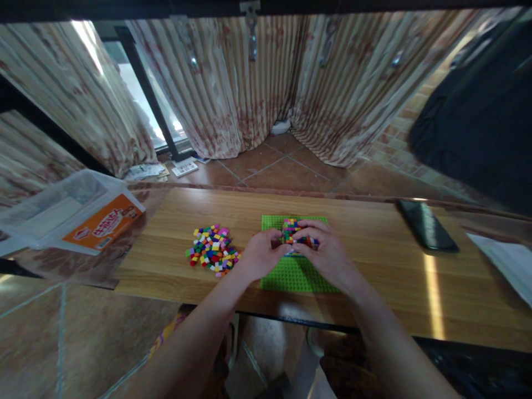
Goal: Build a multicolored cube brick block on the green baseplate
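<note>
Landmark: one green baseplate (291, 274), lying flat on the wooden worktop (374, 277), its long axis running away from the person

- One small block build (296, 231), many-coloured, sitting on the far half of the baseplate; the exact number of bricks in it is too small to count
- Left hand (261, 255), resting over the near-left edge of the baseplate, fingers curling in toward the build from its left side; the grip is closing on the build's left end, thumb side hidden
- Right hand (326, 252), lying over the right half of the baseplate, fingers arching over the top of the build and pinching its right end; the grip is closing on the build
- Key relation: the build is lying between the two hands, just ahead of both sets of fingertips, its long axis running left to right across the baseplate; both hands are touching it, neither clearly nearer
- One loose pile of coloured bricks (213, 250), lying on the worktop just left of the baseplate, near the left hand but apart from it; too many to count
- One dark phone (426, 224), lying well right of the baseplate
- One clear plastic box (70, 213) with an orange label, sitting well left of the baseplate
- One white sheet (505, 260), lying far right of the baseplate, past the phone
</note>
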A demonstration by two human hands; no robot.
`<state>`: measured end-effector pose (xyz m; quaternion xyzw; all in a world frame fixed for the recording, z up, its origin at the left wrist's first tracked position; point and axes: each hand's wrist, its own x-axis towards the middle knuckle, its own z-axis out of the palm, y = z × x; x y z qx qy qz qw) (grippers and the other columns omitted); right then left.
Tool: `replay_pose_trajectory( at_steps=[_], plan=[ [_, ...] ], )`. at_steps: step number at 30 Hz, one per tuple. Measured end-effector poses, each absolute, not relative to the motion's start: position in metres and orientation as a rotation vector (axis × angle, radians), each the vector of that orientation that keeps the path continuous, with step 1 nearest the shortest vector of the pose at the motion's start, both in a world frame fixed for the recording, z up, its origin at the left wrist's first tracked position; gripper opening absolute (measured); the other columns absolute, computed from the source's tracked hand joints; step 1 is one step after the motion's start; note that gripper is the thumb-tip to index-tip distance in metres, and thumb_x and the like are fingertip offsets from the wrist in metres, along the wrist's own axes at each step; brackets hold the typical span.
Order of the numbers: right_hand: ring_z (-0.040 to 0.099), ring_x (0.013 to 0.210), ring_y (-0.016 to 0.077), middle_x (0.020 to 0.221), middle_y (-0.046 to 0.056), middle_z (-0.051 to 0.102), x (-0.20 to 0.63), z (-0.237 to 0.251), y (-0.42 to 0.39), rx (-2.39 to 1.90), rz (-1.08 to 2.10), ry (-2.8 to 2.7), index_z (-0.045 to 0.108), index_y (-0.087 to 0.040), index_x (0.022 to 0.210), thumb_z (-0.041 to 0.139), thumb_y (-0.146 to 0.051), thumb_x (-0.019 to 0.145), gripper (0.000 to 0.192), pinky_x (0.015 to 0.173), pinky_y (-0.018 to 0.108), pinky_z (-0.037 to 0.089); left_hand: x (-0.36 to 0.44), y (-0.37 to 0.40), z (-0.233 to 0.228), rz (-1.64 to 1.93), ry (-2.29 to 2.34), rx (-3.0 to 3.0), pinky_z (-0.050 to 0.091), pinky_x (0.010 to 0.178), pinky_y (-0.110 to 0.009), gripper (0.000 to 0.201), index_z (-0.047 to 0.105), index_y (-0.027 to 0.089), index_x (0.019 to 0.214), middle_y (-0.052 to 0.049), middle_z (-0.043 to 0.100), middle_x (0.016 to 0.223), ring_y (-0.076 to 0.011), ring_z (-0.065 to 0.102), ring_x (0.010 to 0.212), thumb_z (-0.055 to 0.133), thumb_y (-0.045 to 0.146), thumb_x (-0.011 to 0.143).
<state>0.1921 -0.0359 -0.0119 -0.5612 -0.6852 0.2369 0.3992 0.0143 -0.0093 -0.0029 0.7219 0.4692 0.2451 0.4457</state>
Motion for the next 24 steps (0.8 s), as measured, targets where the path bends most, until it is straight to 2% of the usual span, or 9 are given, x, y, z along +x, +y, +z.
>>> replay_pose_trajectory(
  at_steps=[5,9,12,16,20,24],
  plan=[
    [0.056,0.112,0.0232,0.116,0.005,0.063,0.195,-0.011,-0.036,-1.394,0.598,-1.723,0.072,-0.027,0.086,0.066,-0.032,0.081,0.009,0.100,0.046,0.041,0.009,-0.003,-0.003,0.572,1.072,1.879,0.037,0.058,-0.023,0.018,0.064,0.015,0.080,0.001,0.059,0.068,-0.0123,0.052,0.063,0.055,0.029,0.085],
    [0.057,0.108,0.0230,0.112,0.006,0.064,0.193,-0.011,-0.036,-1.396,0.579,-1.725,0.071,-0.026,0.090,0.063,-0.035,0.083,0.014,0.099,0.046,0.042,-0.006,0.009,-0.003,0.568,1.098,1.879,0.042,0.061,-0.023,0.023,0.067,0.015,0.090,0.000,0.064,0.073,-0.0128,0.055,0.066,0.050,0.030,0.086],
    [0.055,0.111,0.0253,0.114,0.006,0.063,0.188,-0.013,-0.037,-1.439,0.487,-1.752,0.071,-0.026,0.089,0.067,-0.035,0.079,0.014,0.099,0.047,0.041,-0.029,0.021,-0.001,0.639,1.150,1.846,0.046,0.067,-0.024,0.024,0.068,0.014,0.091,-0.002,0.067,0.077,-0.0138,0.059,0.071,0.051,0.030,0.084],
    [0.054,0.109,0.0268,0.113,0.006,0.063,0.184,-0.016,-0.037,-1.457,0.431,-1.761,0.071,-0.027,0.086,0.070,-0.033,0.077,0.011,0.097,0.049,0.042,-0.070,0.034,0.003,0.706,1.374,1.774,0.046,0.062,-0.023,0.024,0.069,0.014,0.087,-0.001,0.068,0.073,-0.0134,0.059,0.066,0.055,0.029,0.076],
    [0.054,0.108,0.0269,0.113,0.006,0.063,0.184,-0.016,-0.037,-1.456,0.435,-1.771,0.071,-0.027,0.087,0.069,-0.034,0.078,0.012,0.095,0.049,0.043,-0.108,0.036,0.004,0.515,1.403,1.804,0.047,0.061,-0.024,0.018,0.070,0.015,0.072,-0.002,0.069,0.069,-0.0148,0.061,0.065,0.060,0.029,0.068],
    [0.054,0.108,0.0269,0.112,0.006,0.063,0.184,-0.015,-0.036,-1.457,0.422,-1.777,0.071,-0.027,0.087,0.068,-0.033,0.078,0.011,0.095,0.049,0.042,-0.117,0.029,0.006,0.420,1.468,1.951,0.049,0.065,-0.024,0.014,0.073,0.018,0.072,-0.003,0.073,0.077,-0.0170,0.064,0.072,0.064,0.027,0.065]
  ],
)
